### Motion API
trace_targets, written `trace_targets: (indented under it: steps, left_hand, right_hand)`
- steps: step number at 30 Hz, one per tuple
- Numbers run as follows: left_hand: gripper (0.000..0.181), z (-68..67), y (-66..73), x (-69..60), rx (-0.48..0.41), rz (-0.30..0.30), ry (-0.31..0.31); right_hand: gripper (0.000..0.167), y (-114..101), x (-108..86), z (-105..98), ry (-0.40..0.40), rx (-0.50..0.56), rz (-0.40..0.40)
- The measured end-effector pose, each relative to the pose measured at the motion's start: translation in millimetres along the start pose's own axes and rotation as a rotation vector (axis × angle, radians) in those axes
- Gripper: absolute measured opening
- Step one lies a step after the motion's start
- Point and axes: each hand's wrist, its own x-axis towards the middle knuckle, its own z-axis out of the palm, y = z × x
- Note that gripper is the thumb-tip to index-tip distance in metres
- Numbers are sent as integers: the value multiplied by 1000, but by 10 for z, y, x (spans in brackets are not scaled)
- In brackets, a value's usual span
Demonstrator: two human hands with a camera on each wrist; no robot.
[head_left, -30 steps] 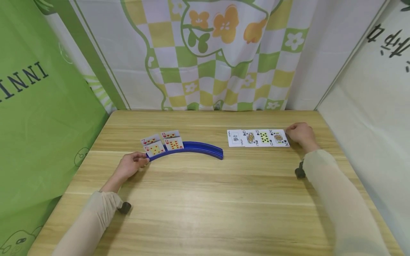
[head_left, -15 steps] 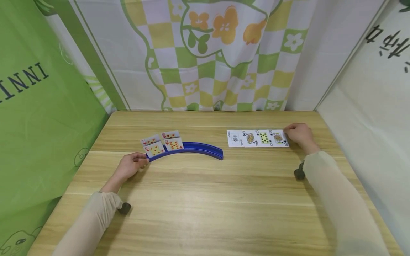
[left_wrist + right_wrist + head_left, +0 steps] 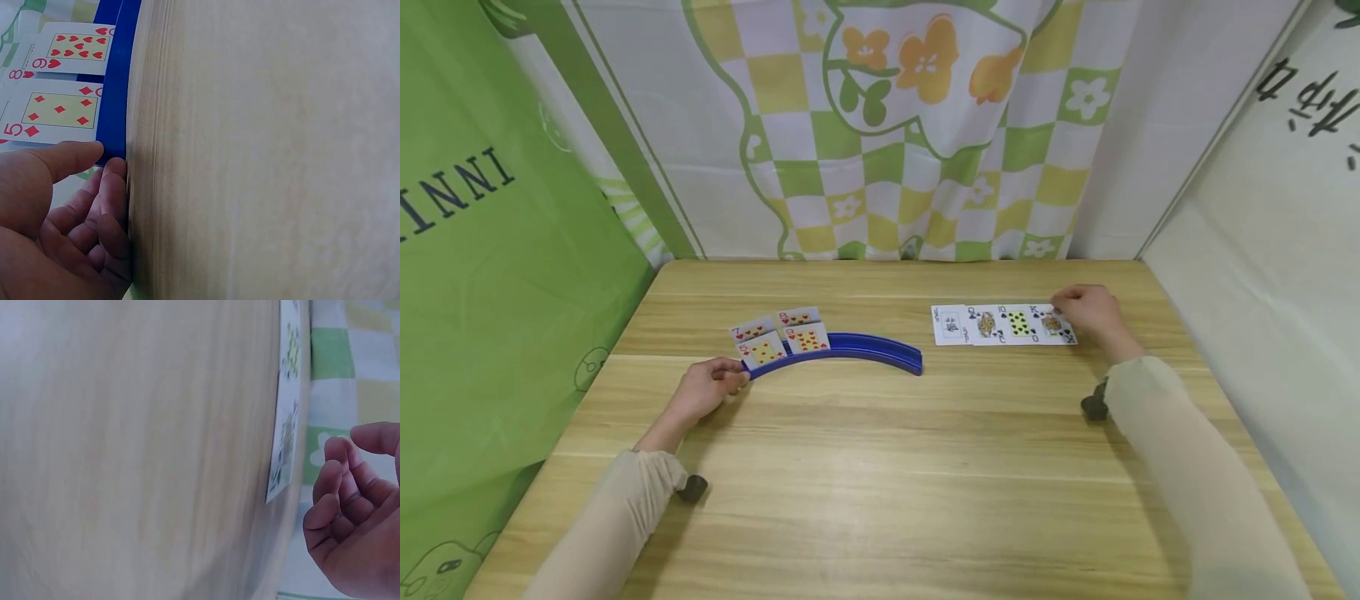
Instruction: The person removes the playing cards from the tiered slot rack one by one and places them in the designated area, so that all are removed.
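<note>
A curved blue playing card holder (image 3: pixel 872 343) stands on the table, and my left hand (image 3: pixel 703 389) pinches its left end between thumb and fingers. In it lean the five of diamonds (image 3: pixel 59 109) and nine of hearts (image 3: pixel 75 49) in front, the seven (image 3: pixel 752 327) and eight of hearts (image 3: pixel 800 316) behind. To the right lie a joker (image 3: pixel 951 325), queen (image 3: pixel 987 323), ten (image 3: pixel 1018 323) and king of spades (image 3: pixel 1051 325) in an overlapping row. My right hand (image 3: pixel 1092 315) is over the king's upper right corner, fingers loosely curled; the right wrist view shows no card between them.
The wooden table (image 3: pixel 865 500) ends at a patterned curtain (image 3: pixel 887 183) at the back. Green cloth (image 3: pixel 512 292) hangs along the left side and white cloth (image 3: pixel 1262 250) along the right. Dark wrist cameras sit under both sleeves.
My right hand has moved a little left, from beside the king's right edge to over its upper right corner. My left hand, the card holder and the cards have stayed put.
</note>
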Motion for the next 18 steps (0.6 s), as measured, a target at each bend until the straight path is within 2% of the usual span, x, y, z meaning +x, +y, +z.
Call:
trace_targets:
  steps: [5,12,18]
  left_hand:
    - [39,1,3,-8,1,-3,5]
    - [38,7,-15,7,-12,7,6]
    - [37,4,-18,5,-5,16,9]
  right_hand:
    - [42,-77,-14,22,-7,27,-36]
    - [44,-167,-23,81,-34,109,-2]
    - [45,-291,-48,124,-43,184,-19]
